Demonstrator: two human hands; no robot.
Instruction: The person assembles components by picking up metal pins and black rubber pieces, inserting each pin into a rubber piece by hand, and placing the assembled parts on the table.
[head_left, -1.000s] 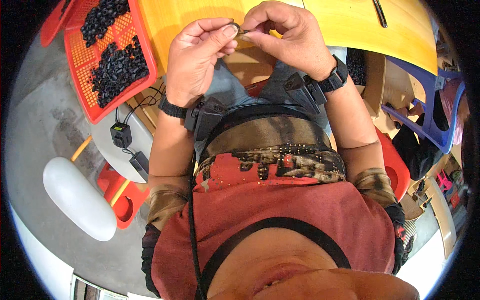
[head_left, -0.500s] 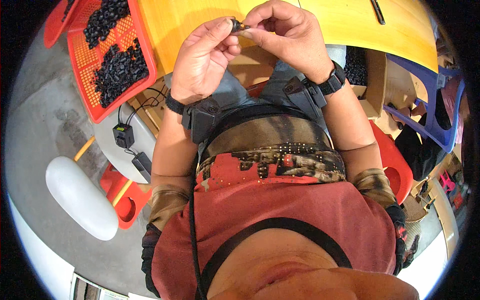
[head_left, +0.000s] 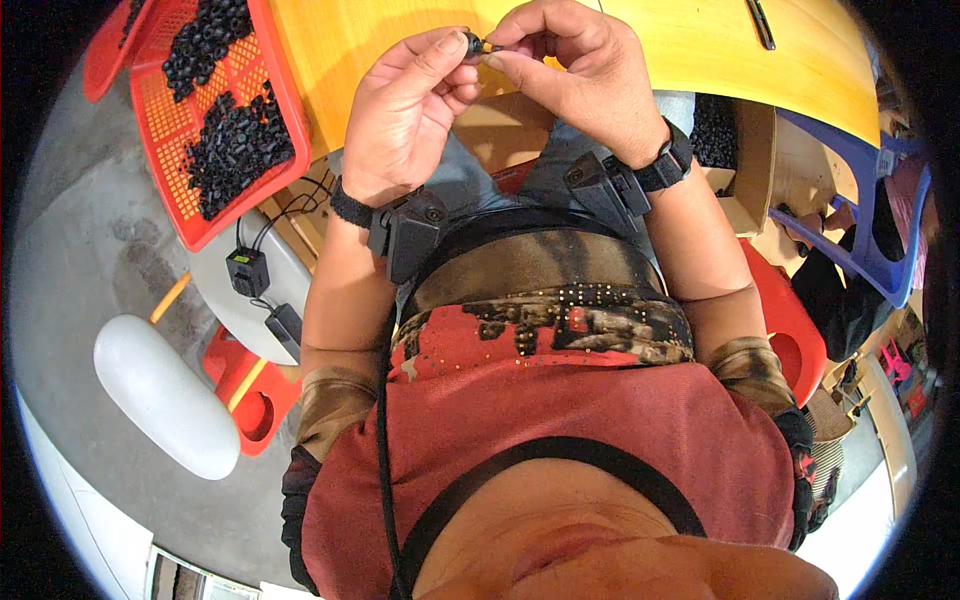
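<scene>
Above the near edge of the yellow table, my two hands meet fingertip to fingertip. My left hand [head_left: 400,120] is closed, pinching a small black rounded part [head_left: 473,44] between thumb and forefinger. From the other side, the thumb and forefinger of my right hand [head_left: 590,85] close on a tiny dark piece [head_left: 496,48] at the end of that part. A yellowish spot shows between the two. Whether they are joined or only touching I cannot tell, as my fingertips cover much of both.
Left of the yellow table [head_left: 690,50] stands a red-orange basket [head_left: 160,115] with separate heaps of black round parts [head_left: 205,50] and small black pieces [head_left: 240,140]. A black pen-like object [head_left: 762,25] lies at the far right. A cardboard box [head_left: 752,150] of dark parts sits beneath.
Both hands keep their pinch and have shifted very slightly upward in the picture. More of the yellowish spot between the fingertips shows now.
</scene>
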